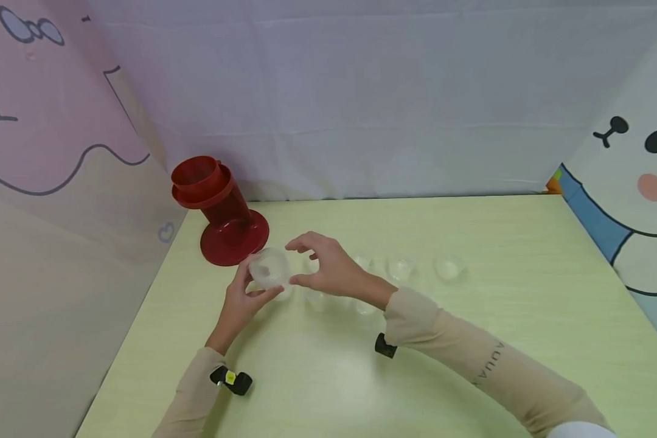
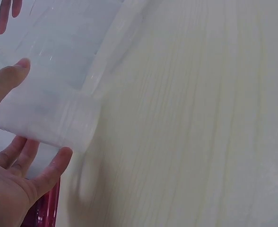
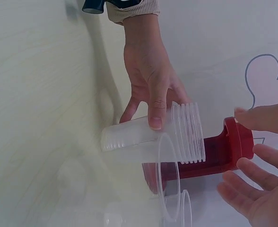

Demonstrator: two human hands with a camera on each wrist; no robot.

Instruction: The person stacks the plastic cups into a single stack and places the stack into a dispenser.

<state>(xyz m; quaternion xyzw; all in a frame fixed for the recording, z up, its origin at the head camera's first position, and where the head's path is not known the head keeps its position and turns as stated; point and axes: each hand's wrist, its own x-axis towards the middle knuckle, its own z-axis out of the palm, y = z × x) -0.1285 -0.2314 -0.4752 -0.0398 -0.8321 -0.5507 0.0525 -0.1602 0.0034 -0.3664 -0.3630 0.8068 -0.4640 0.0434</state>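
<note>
My left hand [image 1: 242, 303] grips a stack of clear plastic cups [image 1: 269, 268] between thumb and fingers, just in front of the red stand. The right wrist view shows several rims nested together on the stack [image 3: 186, 135], tilted nearly sideways. My right hand [image 1: 328, 267] is to the right of the stack, its thumb and fingers spread and nothing between them. That same right hand [image 3: 266, 179] is apart from the rims in the right wrist view. Several single clear cups stand on the table, among them one cup [image 1: 450, 267] at the right; my right hand partly hides others.
A red plastic stand [image 1: 230, 240] with a round base and a tube on top is at the table's back left. Printed cloth [image 1: 361, 103] hangs behind the pale wood-grain table [image 1: 498, 243], and more printed cloth rises at both sides.
</note>
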